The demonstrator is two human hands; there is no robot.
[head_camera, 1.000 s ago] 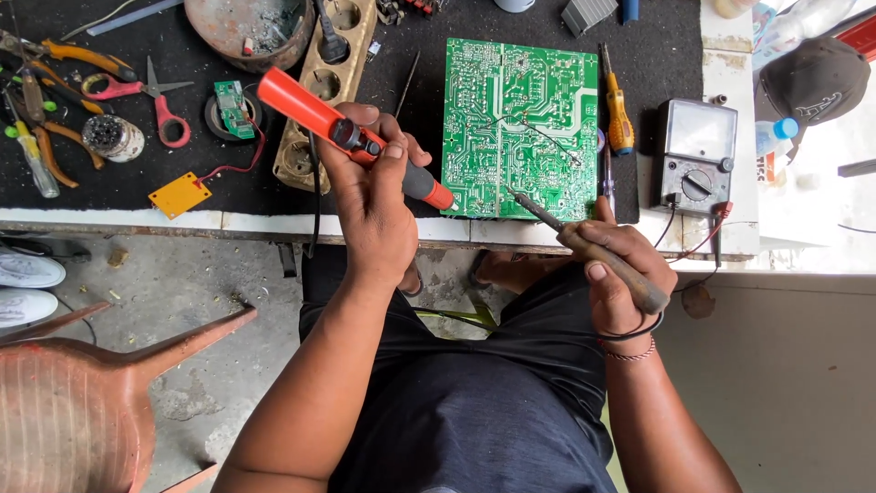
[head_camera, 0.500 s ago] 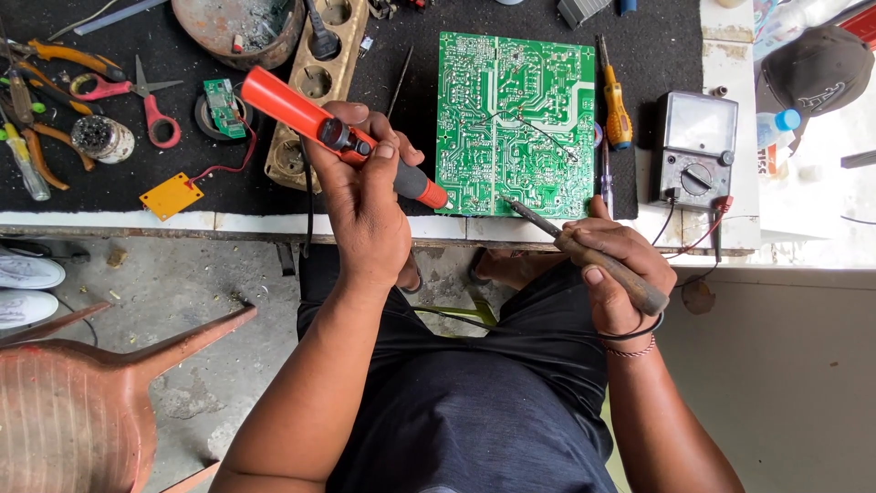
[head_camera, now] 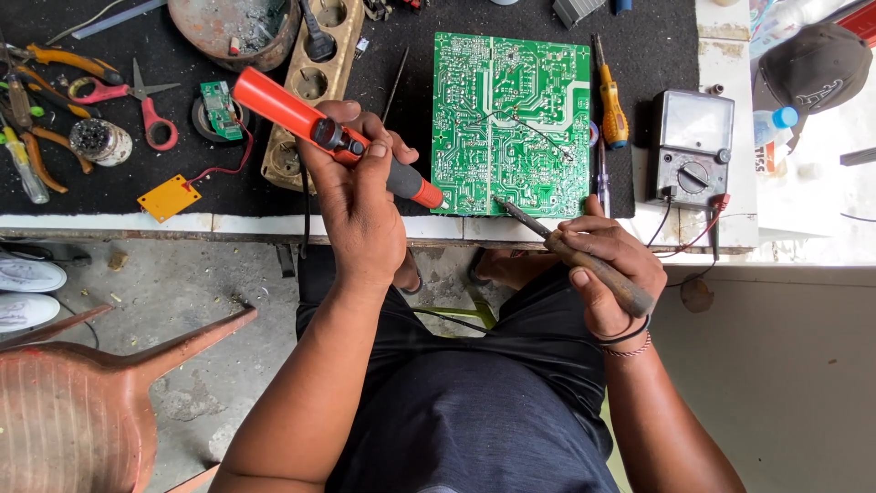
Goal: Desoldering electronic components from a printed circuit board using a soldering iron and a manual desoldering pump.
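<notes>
My left hand (head_camera: 360,205) grips an orange and black desoldering pump (head_camera: 319,132), held slanted with its tip at the lower left corner of a green circuit board (head_camera: 511,114). My right hand (head_camera: 607,265) is closed around the wooden handle of a soldering iron (head_camera: 570,251). Its metal tip touches the board's bottom edge. The board lies solder side up on a black mat (head_camera: 119,187) on the bench.
An analog multimeter (head_camera: 693,146) with leads sits right of the board, a yellow screwdriver (head_camera: 610,100) between them. Left on the mat: red scissors (head_camera: 151,110), pliers (head_camera: 46,64), a wooden socket strip (head_camera: 315,78), a metal bowl (head_camera: 233,27). An orange stool (head_camera: 82,393) stands lower left.
Both hands have shifted slightly up toward the board. The pump tip and the iron tip have come closer to the board's lower edge.
</notes>
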